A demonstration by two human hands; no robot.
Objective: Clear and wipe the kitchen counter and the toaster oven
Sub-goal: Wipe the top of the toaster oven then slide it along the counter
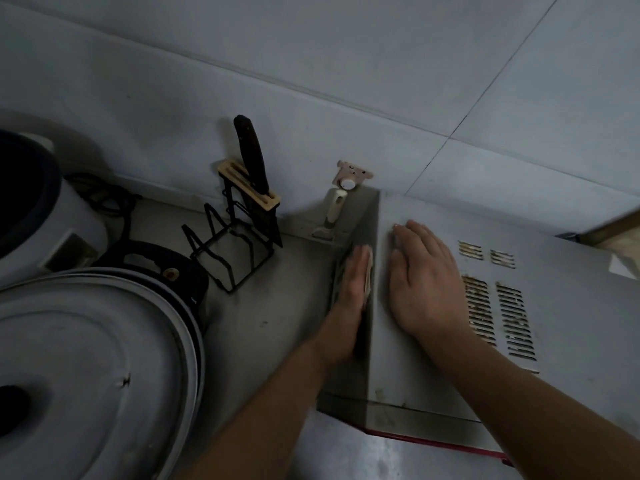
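1 head cam, looking steeply down (close) at counter point(294, 306).

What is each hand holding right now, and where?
Left hand presses a cloth flat against the toaster oven side; right hand rests flat on top, holding nothing.

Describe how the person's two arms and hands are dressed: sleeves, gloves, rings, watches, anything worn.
Both forearms are bare as far as the picture shows: no sleeve reaches into view. The left hand and the right hand wear no gloves. No ring, watch or bracelet can be seen on either wrist or on the fingers that show. The light is dim, so small details could be missed.
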